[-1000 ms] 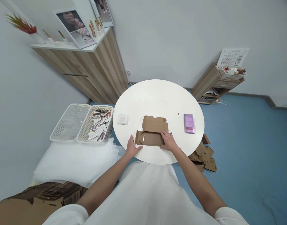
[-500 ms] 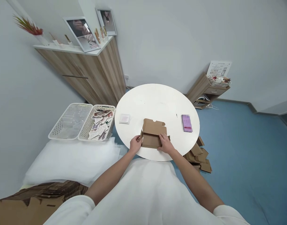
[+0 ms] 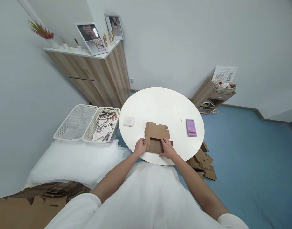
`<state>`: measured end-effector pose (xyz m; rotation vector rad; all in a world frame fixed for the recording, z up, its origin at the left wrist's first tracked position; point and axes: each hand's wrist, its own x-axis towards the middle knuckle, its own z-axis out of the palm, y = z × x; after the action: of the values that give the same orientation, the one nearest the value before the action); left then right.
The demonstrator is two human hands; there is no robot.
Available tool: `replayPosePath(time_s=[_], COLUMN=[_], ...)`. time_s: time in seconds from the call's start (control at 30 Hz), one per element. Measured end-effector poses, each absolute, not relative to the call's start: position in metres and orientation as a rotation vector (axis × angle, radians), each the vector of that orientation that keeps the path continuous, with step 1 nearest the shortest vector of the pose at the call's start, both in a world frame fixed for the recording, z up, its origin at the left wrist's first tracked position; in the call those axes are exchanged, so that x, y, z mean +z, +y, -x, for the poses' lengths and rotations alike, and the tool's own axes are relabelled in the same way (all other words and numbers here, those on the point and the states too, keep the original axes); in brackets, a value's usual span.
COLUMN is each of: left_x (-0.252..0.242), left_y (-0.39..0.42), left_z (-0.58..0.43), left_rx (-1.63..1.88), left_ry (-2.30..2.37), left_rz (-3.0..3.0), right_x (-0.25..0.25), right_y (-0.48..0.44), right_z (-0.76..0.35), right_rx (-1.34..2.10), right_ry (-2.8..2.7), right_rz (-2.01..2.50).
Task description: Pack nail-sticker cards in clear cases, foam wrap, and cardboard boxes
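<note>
A brown cardboard box point(image 3: 157, 130) lies part folded near the front edge of the round white table point(image 3: 160, 98), its lid spread open toward the far side. My left hand point(image 3: 141, 147) is closed on the box's left side, where a flap lies folded inward over the base. At the right side, my right hand point(image 3: 168, 149) grips the wall, with fingers over the inner edge and thumb near the front. A right-hand flap sticks out beside those fingers. The fingertips of the left hand are partly hidden by the cardboard.
A small clear packet point(image 3: 129, 121) lies left on the table, a purple pack point(image 3: 191, 128) right. White baskets hold clear bags point(image 3: 78, 122) and printed cards point(image 3: 104, 128). Flat cardboard boxes point(image 3: 205, 163) lie low on the right; more cardboard point(image 3: 33, 210) is at lower left.
The left flap of the box has been folded inward over the base by my left hand. My right hand stays on the right side. The whole view has shifted slightly.
</note>
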<state>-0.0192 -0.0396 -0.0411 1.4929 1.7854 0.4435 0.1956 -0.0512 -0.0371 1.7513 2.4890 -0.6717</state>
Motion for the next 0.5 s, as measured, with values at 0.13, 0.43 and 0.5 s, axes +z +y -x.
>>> replayPosePath(time_s=[0.13, 0.43, 0.5], left_x=[-0.042, -0.046, -0.045], left_y=[-0.043, -0.050, -0.048], left_z=[0.019, 0.020, 0.018], left_rx=[0.362, 0.096, 0.004], left_ry=[1.772, 1.802, 1.824], left_rz=[-1.540, -1.651, -1.658], right_x=[-0.033, -0.029, -0.029], right_y=[-0.051, -0.053, -0.054], right_z=[-0.196, -0.196, -0.195], right_rx=[-0.721, -0.696, -0.684], right_ry=[2.468, 2.463, 2.467], right_rz=[-1.744, -1.681, -1.681])
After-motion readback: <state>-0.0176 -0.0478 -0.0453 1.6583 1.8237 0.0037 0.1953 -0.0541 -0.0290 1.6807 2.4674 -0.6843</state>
